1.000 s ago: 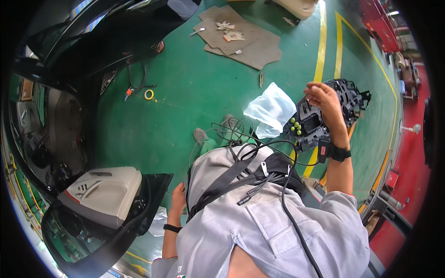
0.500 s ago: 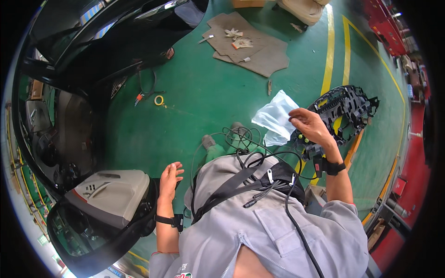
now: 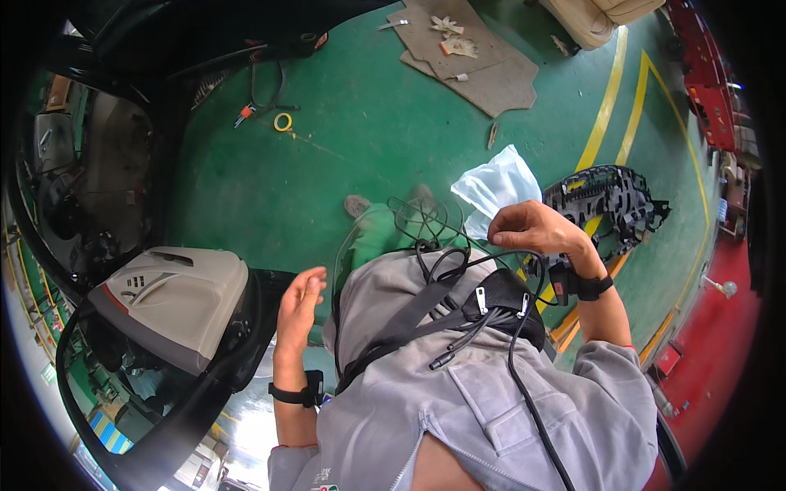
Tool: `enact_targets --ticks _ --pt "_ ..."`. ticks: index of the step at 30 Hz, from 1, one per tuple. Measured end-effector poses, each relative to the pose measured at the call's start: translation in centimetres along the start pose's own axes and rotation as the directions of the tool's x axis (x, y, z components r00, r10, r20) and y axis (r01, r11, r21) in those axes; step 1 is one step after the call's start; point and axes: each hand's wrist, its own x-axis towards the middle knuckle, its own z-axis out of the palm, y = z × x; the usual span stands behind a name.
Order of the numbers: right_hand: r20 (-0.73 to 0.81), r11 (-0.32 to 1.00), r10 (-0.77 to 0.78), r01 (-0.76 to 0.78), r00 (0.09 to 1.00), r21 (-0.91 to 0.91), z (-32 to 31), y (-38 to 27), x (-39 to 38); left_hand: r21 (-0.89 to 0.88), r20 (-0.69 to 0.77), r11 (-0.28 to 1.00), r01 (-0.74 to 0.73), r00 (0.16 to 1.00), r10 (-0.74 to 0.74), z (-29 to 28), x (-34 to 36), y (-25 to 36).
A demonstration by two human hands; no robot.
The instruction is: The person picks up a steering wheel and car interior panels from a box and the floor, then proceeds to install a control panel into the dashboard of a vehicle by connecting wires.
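The right hand (image 3: 536,227) is bent at the wrist with its fingers curled down toward the thumb; whether anything sits inside them cannot be told. The left hand (image 3: 300,304) is loosely open, fingers extended and thumb apart, with nothing seen in it. Between the two hands, a black pouch (image 3: 512,313) sits at the waist of the grey clothing, with dark cables looping about it.

Just beyond the right hand and to its left is a pale blue crumpled sheet (image 3: 498,182); the hand overlaps its lower edge in view, but contact is unclear. Beyond that hand to its right lies a black plastic frame (image 3: 632,204) with many cutouts. Left of the left hand is a beige panel (image 3: 192,286).

Well beyond the left hand, a yellow ring (image 3: 282,129) lies on the green floor. Farther past the right hand are brown mats (image 3: 499,82) bearing pale gloves (image 3: 460,47).
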Motion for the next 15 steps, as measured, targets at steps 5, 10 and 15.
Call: enact_targets --ticks 5,10,15 --pt "-0.385 0.985 -0.134 0.079 0.913 -0.155 3.0 -6.3 0.3 0.081 0.329 0.94 -0.332 0.899 0.289 1.9 2.8 9.1" --pt "-0.276 0.843 -0.492 0.373 0.826 -0.388 7.3 -12.9 -1.5 0.224 0.692 0.863 -0.453 0.698 0.186 2.9 4.7 10.5" --pt "-0.091 0.786 -0.396 0.286 0.914 -0.548 12.4 -12.3 1.0 0.208 0.742 0.821 -0.532 0.632 0.222 2.7 5.6 9.6"
